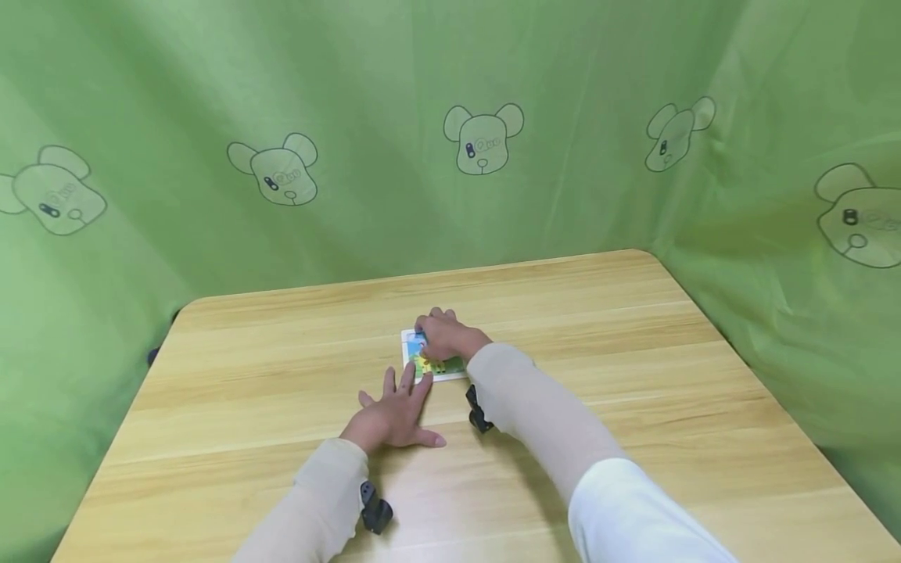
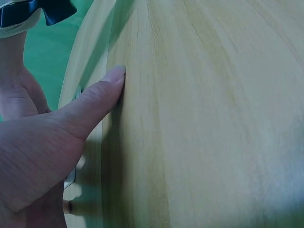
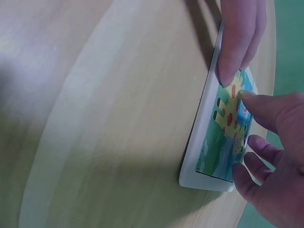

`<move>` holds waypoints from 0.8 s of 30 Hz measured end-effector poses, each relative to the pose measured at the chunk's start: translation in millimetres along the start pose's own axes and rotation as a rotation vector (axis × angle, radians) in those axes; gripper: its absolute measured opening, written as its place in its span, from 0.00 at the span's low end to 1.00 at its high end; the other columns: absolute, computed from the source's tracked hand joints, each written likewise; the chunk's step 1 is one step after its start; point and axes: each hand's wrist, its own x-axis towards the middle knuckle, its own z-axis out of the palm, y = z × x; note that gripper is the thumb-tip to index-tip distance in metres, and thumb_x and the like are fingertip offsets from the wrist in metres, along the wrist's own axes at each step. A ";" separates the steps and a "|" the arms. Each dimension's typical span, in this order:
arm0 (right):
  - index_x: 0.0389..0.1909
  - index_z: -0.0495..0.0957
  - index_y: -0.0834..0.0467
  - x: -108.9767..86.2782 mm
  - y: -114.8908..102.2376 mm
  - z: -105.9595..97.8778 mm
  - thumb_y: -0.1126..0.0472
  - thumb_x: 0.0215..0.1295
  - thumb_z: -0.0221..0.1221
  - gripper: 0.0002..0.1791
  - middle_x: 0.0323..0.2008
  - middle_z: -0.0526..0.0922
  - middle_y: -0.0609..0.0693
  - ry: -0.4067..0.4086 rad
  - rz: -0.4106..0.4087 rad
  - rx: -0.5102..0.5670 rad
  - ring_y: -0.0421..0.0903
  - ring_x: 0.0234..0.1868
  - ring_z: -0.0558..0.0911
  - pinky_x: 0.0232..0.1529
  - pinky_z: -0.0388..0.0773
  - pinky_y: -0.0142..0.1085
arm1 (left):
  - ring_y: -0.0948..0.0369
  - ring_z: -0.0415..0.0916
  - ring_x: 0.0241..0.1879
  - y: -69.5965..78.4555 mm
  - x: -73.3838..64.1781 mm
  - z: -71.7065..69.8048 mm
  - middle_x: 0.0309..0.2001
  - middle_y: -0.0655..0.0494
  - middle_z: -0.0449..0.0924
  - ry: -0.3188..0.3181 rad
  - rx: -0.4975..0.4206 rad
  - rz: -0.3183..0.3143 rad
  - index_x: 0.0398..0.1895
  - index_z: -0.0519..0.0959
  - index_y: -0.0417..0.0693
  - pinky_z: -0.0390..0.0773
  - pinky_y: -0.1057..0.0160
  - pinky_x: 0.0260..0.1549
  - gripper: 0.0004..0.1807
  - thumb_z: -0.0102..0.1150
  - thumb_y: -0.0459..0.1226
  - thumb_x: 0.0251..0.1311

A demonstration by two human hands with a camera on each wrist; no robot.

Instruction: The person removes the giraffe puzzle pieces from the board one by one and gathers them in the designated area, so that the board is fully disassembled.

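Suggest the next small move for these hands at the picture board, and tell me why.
Perhaps the right hand should press its thumb gently down on the picture, with the left hand steadying the near rim of the board. The left fingertips lie at that rim, and the right thumb is at the picture. I cannot tell whether any part is loose.

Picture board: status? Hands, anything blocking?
Left hand: fingers extended over near edge of picture board. Right hand: fingers bent over it, grip unclear. Picture board on table, partly hidden by both hands.
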 end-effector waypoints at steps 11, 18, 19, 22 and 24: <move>0.62 0.68 0.55 4.9 -0.1 0.1 0.56 0.63 0.58 0.26 0.56 0.67 0.54 -0.005 0.020 0.013 0.51 0.53 0.65 0.57 0.69 0.43 | 0.37 0.30 0.72 -1.8 0.6 -1.7 0.76 0.47 0.27 -0.013 -0.005 -0.003 0.76 0.39 0.59 0.45 0.21 0.53 0.59 0.52 0.72 0.45; 0.63 0.67 0.54 4.9 0.2 0.7 0.55 0.64 0.58 0.26 0.57 0.67 0.54 -0.002 0.027 0.021 0.51 0.55 0.65 0.58 0.69 0.44 | 0.37 0.30 0.72 -1.5 0.4 -1.9 0.76 0.47 0.27 -0.014 -0.001 -0.007 0.76 0.39 0.59 0.46 0.21 0.53 0.59 0.53 0.71 0.45; 0.62 0.67 0.54 5.0 0.4 1.0 0.56 0.64 0.58 0.26 0.57 0.67 0.54 0.001 0.026 0.022 0.51 0.55 0.65 0.58 0.69 0.44 | 0.37 0.31 0.72 -1.4 0.4 -2.1 0.76 0.47 0.27 -0.012 -0.002 -0.007 0.76 0.39 0.59 0.46 0.21 0.53 0.59 0.53 0.71 0.45; 0.62 0.68 0.54 4.6 1.2 2.1 0.56 0.64 0.58 0.25 0.57 0.66 0.55 0.011 0.025 0.032 0.51 0.55 0.65 0.59 0.68 0.44 | 0.37 0.31 0.72 -0.9 0.2 -2.3 0.76 0.47 0.28 -0.008 -0.003 -0.007 0.76 0.39 0.59 0.46 0.21 0.52 0.59 0.52 0.72 0.45; 0.62 0.68 0.54 3.9 1.7 2.8 0.56 0.64 0.58 0.25 0.57 0.65 0.55 0.017 0.026 0.046 0.51 0.55 0.64 0.59 0.68 0.44 | 0.37 0.32 0.72 -0.8 0.3 -2.0 0.76 0.47 0.28 -0.007 -0.002 -0.005 0.76 0.39 0.59 0.46 0.21 0.52 0.59 0.52 0.72 0.45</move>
